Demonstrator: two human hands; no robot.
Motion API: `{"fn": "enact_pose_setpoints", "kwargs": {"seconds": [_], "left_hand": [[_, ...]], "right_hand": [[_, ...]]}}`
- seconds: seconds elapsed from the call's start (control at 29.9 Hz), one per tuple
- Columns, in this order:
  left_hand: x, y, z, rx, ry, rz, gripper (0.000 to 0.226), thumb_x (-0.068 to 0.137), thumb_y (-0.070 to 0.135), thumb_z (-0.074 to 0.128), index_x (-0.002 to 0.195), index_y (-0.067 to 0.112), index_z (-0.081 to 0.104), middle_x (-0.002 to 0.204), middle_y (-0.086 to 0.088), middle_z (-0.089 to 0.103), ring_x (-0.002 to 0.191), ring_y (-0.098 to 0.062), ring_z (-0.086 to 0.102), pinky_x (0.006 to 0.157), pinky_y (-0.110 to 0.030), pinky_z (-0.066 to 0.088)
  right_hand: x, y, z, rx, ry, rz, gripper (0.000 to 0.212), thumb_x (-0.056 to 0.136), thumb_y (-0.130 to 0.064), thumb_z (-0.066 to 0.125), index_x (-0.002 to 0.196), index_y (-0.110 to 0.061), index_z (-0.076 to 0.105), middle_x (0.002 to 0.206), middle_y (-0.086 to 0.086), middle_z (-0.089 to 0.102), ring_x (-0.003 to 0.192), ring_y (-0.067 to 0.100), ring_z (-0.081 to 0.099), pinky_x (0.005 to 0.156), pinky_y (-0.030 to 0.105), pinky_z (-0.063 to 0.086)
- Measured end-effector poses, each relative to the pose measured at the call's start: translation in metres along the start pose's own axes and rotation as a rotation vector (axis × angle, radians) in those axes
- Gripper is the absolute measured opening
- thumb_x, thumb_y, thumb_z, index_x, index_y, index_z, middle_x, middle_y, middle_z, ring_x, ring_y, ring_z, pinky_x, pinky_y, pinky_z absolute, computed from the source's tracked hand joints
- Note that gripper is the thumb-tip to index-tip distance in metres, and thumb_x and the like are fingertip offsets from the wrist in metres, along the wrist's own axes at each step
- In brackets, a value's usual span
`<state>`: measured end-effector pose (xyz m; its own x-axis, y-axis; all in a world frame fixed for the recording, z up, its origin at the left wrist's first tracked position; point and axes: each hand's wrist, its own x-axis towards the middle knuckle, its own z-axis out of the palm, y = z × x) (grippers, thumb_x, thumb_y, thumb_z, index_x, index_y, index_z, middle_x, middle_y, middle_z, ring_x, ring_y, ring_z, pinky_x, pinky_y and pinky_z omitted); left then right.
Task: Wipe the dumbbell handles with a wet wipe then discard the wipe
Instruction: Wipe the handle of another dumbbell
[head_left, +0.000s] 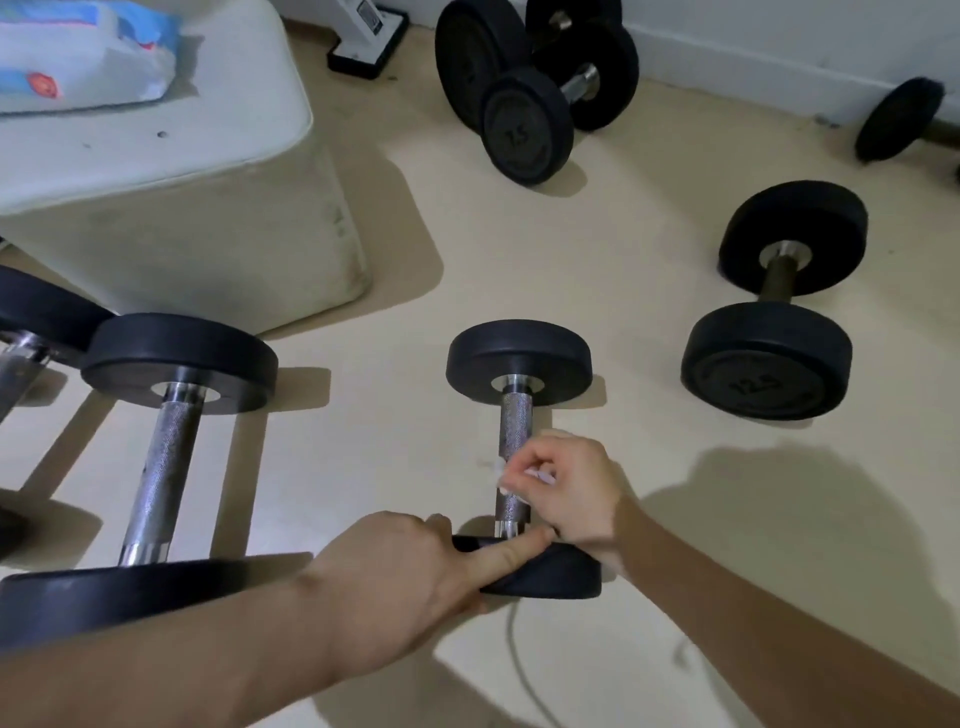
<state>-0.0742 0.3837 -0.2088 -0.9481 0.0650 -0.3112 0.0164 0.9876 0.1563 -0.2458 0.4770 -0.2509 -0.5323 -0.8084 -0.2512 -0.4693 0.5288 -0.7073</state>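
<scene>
A small black dumbbell (519, 364) lies on the floor in the middle, its knurled steel handle (515, 431) pointing away from me. My right hand (566, 488) curls round the near half of that handle with a small white wet wipe (501, 470) pinched in its fingers against the steel. My left hand (410, 577) holds the dumbbell's near weight (550, 577), index finger stretched along its top edge, thumb side underneath. Only scraps of the wipe show between the fingers.
A larger dumbbell (166, 457) lies to the left, another (774, 322) to the right, more (530, 98) near the back wall. A white padded bench (171, 171) at upper left carries a pack of wipes (78, 57). A thin cable (519, 654) runs on the floor between my arms.
</scene>
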Motion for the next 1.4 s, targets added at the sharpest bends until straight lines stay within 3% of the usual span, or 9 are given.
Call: {"fn": "enact_pose_setpoints", "kwargs": {"seconds": [0.13, 0.23, 0.33, 0.53, 0.7, 0.84, 1.0, 1.2, 1.4], "left_hand": [[0.011, -0.003, -0.015, -0.06, -0.088, 0.012, 0.065, 0.1, 0.047, 0.029, 0.134, 0.053, -0.026, 0.085, -0.006, 0.035, 0.068, -0.027, 0.034, 0.055, -0.033, 0.024], [0.009, 0.0, -0.017, -0.016, 0.077, 0.008, 0.056, 0.09, 0.043, 0.043, 0.141, 0.043, 0.019, 0.078, -0.001, 0.045, 0.058, -0.021, 0.037, 0.047, -0.027, 0.028], [0.004, 0.011, -0.005, -0.13, 0.179, -0.001, 0.051, 0.078, 0.037, 0.034, 0.125, 0.032, 0.053, 0.079, 0.0, 0.054, 0.056, -0.018, 0.05, 0.04, -0.02, 0.032], [-0.001, 0.01, 0.005, -0.062, 0.251, -0.02, 0.063, 0.07, 0.024, 0.05, 0.133, 0.03, 0.049, 0.084, 0.001, 0.05, 0.068, -0.018, 0.051, 0.046, -0.017, 0.031], [-0.012, -0.001, 0.015, -0.105, 0.147, -0.106, 0.097, 0.049, 0.016, 0.081, 0.134, 0.033, 0.039, 0.089, 0.003, 0.047, 0.07, -0.018, 0.051, 0.046, -0.027, 0.05], [-0.022, -0.008, 0.011, -0.108, 0.099, -0.143, 0.088, 0.05, 0.015, 0.077, 0.13, 0.031, 0.042, 0.087, 0.004, 0.047, 0.064, -0.018, 0.051, 0.043, -0.028, 0.048], [-0.029, -0.014, 0.01, -0.021, 0.144, -0.137, 0.076, 0.044, 0.012, 0.079, 0.114, 0.025, 0.051, 0.091, 0.002, 0.056, 0.077, -0.02, 0.056, 0.05, -0.029, 0.05], [-0.031, -0.016, 0.014, 0.016, 0.174, -0.131, 0.079, 0.043, 0.008, 0.079, 0.115, 0.023, 0.05, 0.091, 0.002, 0.058, 0.075, -0.021, 0.056, 0.049, -0.032, 0.051], [-0.033, -0.018, 0.015, 0.051, 0.163, -0.149, 0.078, 0.038, 0.009, 0.082, 0.108, 0.022, 0.051, 0.085, 0.003, 0.061, 0.065, -0.02, 0.056, 0.041, -0.03, 0.047]], "right_hand": [[0.018, 0.003, -0.008, -0.033, -0.03, -0.079, 0.006, 0.081, -0.011, 0.068, 0.075, -0.009, 0.069, 0.081, 0.0, 0.058, 0.077, 0.014, 0.057, 0.069, 0.011, 0.041], [0.028, -0.001, -0.006, 0.025, 0.19, -0.035, 0.01, 0.083, -0.009, 0.066, 0.073, -0.008, 0.066, 0.078, -0.003, 0.052, 0.067, 0.006, 0.051, 0.062, 0.005, 0.037], [0.002, 0.004, -0.003, 0.006, -0.005, -0.047, 0.011, 0.08, -0.01, 0.07, 0.069, -0.011, 0.065, 0.078, 0.0, 0.055, 0.067, -0.002, 0.049, 0.06, 0.005, 0.037], [0.024, 0.001, 0.001, 0.06, 0.28, 0.033, 0.01, 0.085, -0.01, 0.063, 0.075, -0.011, 0.064, 0.083, 0.002, 0.058, 0.065, 0.0, 0.05, 0.058, 0.002, 0.035], [0.0, 0.004, 0.011, 0.223, -0.009, 0.077, 0.02, 0.08, -0.009, 0.068, 0.064, -0.019, 0.062, 0.053, -0.008, 0.058, 0.047, 0.003, 0.047, 0.05, 0.014, 0.037], [0.045, -0.007, 0.023, 0.206, 0.326, 0.079, 0.014, 0.083, -0.006, 0.062, 0.071, -0.014, 0.062, 0.067, 0.0, 0.06, 0.062, 0.012, 0.053, 0.057, 0.023, 0.038], [0.002, -0.006, 0.03, 0.422, 0.034, 0.098, 0.021, 0.082, -0.002, 0.066, 0.066, -0.013, 0.057, 0.056, 0.004, 0.058, 0.049, 0.007, 0.049, 0.052, 0.018, 0.042], [0.054, -0.009, 0.047, 0.595, 0.46, 0.326, 0.026, 0.081, -0.001, 0.062, 0.066, -0.022, 0.061, 0.069, 0.006, 0.064, 0.064, 0.023, 0.06, 0.065, 0.041, 0.054], [0.015, -0.008, 0.042, 0.43, 0.15, 0.177, 0.022, 0.079, -0.004, 0.068, 0.063, -0.018, 0.061, 0.056, -0.003, 0.06, 0.049, 0.004, 0.053, 0.053, 0.022, 0.047]]}}
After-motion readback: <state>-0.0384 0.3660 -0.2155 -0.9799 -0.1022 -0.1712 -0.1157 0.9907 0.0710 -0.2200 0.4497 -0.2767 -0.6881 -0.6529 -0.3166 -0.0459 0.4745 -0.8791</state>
